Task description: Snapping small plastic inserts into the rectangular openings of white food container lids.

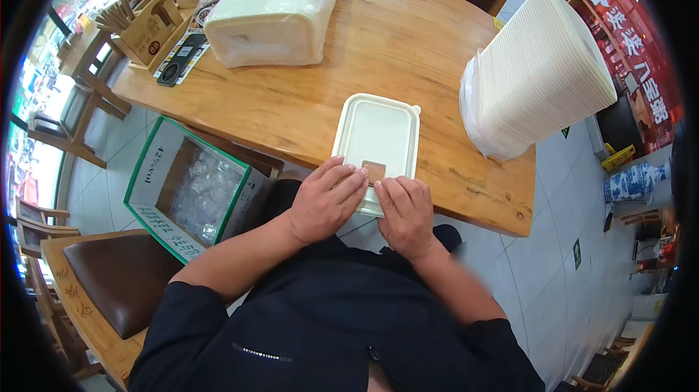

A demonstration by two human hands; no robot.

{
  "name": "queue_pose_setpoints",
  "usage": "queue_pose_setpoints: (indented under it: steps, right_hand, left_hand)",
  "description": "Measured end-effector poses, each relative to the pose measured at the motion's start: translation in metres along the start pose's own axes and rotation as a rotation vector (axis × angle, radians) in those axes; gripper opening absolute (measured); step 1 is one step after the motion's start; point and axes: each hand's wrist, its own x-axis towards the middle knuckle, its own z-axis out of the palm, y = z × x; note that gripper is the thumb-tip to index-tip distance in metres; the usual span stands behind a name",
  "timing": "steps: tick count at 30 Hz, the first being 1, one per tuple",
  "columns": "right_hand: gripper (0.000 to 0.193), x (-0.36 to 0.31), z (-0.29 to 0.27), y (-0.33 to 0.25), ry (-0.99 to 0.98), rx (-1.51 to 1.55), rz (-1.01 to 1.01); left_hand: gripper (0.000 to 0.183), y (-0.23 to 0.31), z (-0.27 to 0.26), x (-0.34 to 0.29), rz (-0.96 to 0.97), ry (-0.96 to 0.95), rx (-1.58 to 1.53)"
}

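A cream rectangular food-container lid [378,130] lies at the table's near edge, its near end jutting past the edge. On it sits a small brown square sticker [374,171]. From the left, my left hand [328,199] is closed over the lid's near left part, fingers together and their tips beside the sticker. Opposite it, my right hand [406,210] grips the near right part, with bent fingers touching the lid just right of the sticker. My thumbs are mostly hidden. Whether a container is under the lid I cannot tell.
A tall nested stack of cream lids or trays [539,71] stands on the table's right. Plastic-wrapped cream containers [273,17] lie at the back left, near a wooden chopstick holder [149,28]. Below left, an open carton [145,181] holds clear plastic items beside a chair [113,283].
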Motion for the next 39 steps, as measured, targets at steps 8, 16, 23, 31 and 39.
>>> queue_pose_setpoints:
  steps: [8, 16, 23, 31, 39]
  right_hand:
    - [0.046, 0.001, 0.0, 0.006, -0.016, 0.037, -0.018]
    - [0.053, -0.011, -0.003, 0.001, 0.041, 0.107, 0.145]
    - [0.053, -0.022, -0.009, -0.006, 0.09, 0.138, 0.098]
    - [0.062, -0.02, -0.022, -0.024, 0.104, 0.622, 0.479]
    - [0.033, -0.013, -0.021, -0.033, 0.055, 1.437, 1.051]
  left_hand:
    - [0.031, 0.0, 0.0, -0.001, -0.024, -0.025, -0.037]
    - [0.055, 0.001, -0.014, -0.018, -0.203, -0.002, -0.131]
    - [0.045, 0.017, -0.033, -0.035, -1.5, 0.058, -1.736]
    - [0.04, 0.028, -0.025, -0.024, -1.493, 0.087, -1.82]
    - [0.022, 0.038, -0.021, -0.027, -1.267, 0.102, -1.66]
